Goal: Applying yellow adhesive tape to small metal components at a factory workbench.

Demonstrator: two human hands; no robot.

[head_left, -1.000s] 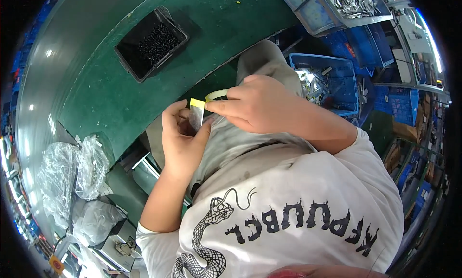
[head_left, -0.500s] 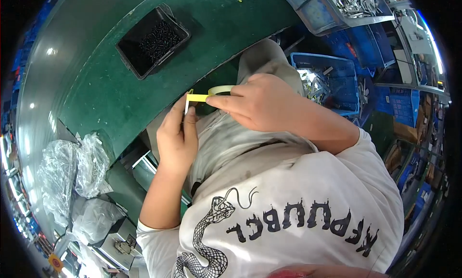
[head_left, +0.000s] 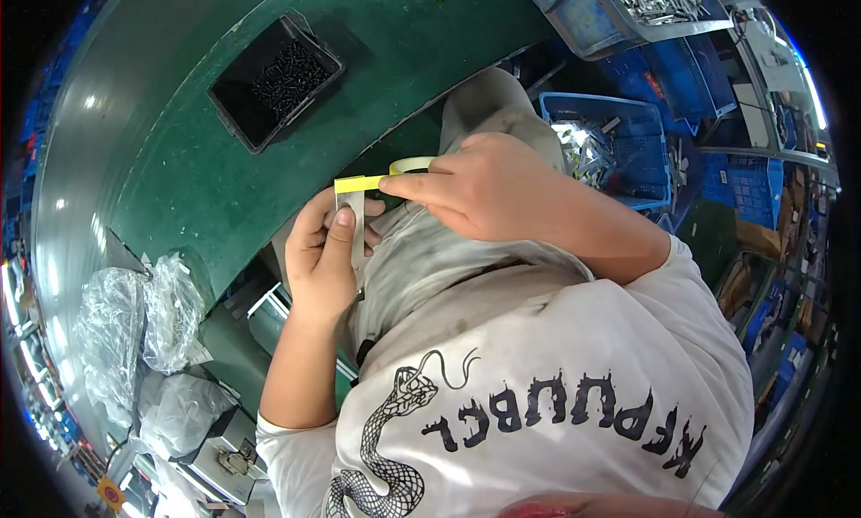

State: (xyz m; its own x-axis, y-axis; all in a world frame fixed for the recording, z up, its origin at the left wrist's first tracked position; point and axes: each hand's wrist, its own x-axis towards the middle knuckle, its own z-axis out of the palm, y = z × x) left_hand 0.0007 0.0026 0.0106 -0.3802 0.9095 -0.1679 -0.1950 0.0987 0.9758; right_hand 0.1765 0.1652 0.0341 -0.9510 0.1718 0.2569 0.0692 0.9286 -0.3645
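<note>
My left hand (head_left: 316,260) is closed around a flat silvery metal strip (head_left: 358,235), its thumb pressed on the strip's face. Across the strip's upper end lies a length of bright yellow tape (head_left: 357,184), running right to my right hand (head_left: 491,188). That hand grips a roll of yellow tape (head_left: 411,165); its index finger presses along the tape beside the strip. Part of the roll is hidden behind the right fingers. Both hands are above my lap, close to the green table's near edge.
On the green table (head_left: 193,186) stands a black bin (head_left: 231,119) with small black pieces (head_left: 291,74). A blue crate (head_left: 659,128) of metal parts is at right; a grey-blue bin (head_left: 592,25) of metal parts stands at upper right. Clear plastic bags (head_left: 170,312) lie at left.
The left hand has turned the metal strip, so its broad face now shows instead of its edge. Yellow tape now lies over the strip's end. The right hand has hardly moved.
</note>
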